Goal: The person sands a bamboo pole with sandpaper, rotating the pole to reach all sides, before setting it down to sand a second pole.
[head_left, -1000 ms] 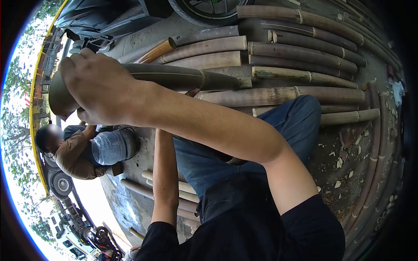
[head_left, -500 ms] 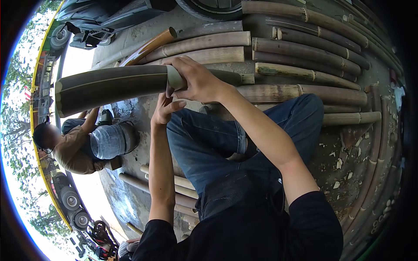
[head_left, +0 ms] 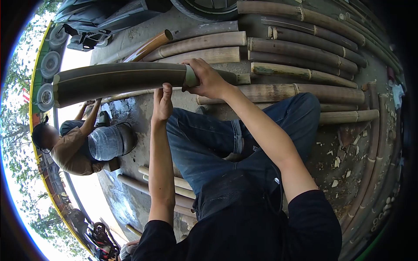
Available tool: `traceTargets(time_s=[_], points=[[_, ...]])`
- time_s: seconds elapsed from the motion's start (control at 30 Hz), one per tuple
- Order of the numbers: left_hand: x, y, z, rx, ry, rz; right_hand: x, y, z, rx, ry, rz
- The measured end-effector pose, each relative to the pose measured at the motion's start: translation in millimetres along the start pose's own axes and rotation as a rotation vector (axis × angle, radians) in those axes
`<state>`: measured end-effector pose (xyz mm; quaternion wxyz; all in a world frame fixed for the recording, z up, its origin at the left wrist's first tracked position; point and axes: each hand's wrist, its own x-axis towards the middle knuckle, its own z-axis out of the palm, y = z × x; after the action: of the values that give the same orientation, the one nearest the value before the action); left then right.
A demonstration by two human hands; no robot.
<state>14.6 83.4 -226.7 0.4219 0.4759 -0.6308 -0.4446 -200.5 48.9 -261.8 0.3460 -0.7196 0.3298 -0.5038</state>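
A thick, dark bamboo pole [head_left: 117, 80] lies across in front of me, its cut end toward the left. My right hand [head_left: 208, 79] is closed around the pole over a pale green band-like piece [head_left: 190, 76], whose material I cannot make out. Under the pole, my left hand [head_left: 163, 103] supports it from below, thumb upright against its near side. The left fingers are partly hidden behind the pole.
Several bamboo poles [head_left: 305, 48] lie in rows on the ground beyond my legs, and others [head_left: 135, 183] lie to the left. A person [head_left: 72, 143] crouches at left by a clear plastic container [head_left: 104, 142]. A motorcycle wheel [head_left: 209, 8] stands at the top.
My right hand and the pale band have moved rightward along the pole. My left thumb has swung from pointing right to upright against the pole. The truck wheels in the background have shifted.
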Motion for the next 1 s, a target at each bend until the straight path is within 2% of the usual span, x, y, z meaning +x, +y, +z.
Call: traceTargets(time_s=[0.13, 0.3, 0.43, 0.5, 0.53, 0.6, 0.67, 0.7, 0.77, 0.8, 0.87, 0.93, 1.0], points=[[-1.9, -3.3, -8.8, -0.033, 0.031, -0.03, -35.4, 50.8, 7.5, -0.169, 0.049, 0.058], [-5.6, -8.4, -7.9, -0.078, 0.159, -0.013, -77.9, 107.3, -0.6, -0.193, 0.018, 0.223], [-1.1, -0.8, -8.5, -0.081, 0.152, -0.037, -100.3, 145.9, -12.7, -0.243, 0.039, 0.299], [1.8, 13.1, -9.0, 0.121, 0.199, -0.059, -101.6, 154.3, -19.5, -0.234, 0.016, 0.296], [5.4, 21.2, -10.6, 0.123, 0.199, -0.058, -101.3, 155.3, -20.2, -0.224, -0.009, 0.3], [13.0, 40.1, -13.5, -0.057, 0.212, 0.232, -101.4, 152.7, -21.5, -0.202, -0.03, 0.33], [27.1, 69.1, -28.0, -0.318, 0.164, 0.407, -100.3, 154.3, -23.3, -0.185, -0.045, 0.352], [27.7, 77.1, -43.7, -0.315, 0.165, 0.41, -102.7, 155.3, -21.6, -0.182, -0.05, 0.349], [26.6, 92.1, -72.0, -0.614, 0.182, 0.425, -103.3, 151.9, -19.3, -0.186, -0.029, 0.296], [28.2, 94.4, -74.5, -0.61, 0.178, 0.435, -101.4, 148.8, -19.1, -0.187, -0.024, 0.286], [32.9, 105.5, -68.7, -0.62, 0.327, 0.296, -100.2, 140.5, -18.0, -0.199, -0.082, 0.368], [32.9, 112.6, -59.9, -0.625, 0.359, 0.29, -96.2, 129.4, -17.4, -0.21, -0.056, 0.354], [31.5, 115.5, -54.4, -0.524, 0.54, 0.187, -93.7, 114.5, -19.8, -0.246, -0.007, 0.291]])
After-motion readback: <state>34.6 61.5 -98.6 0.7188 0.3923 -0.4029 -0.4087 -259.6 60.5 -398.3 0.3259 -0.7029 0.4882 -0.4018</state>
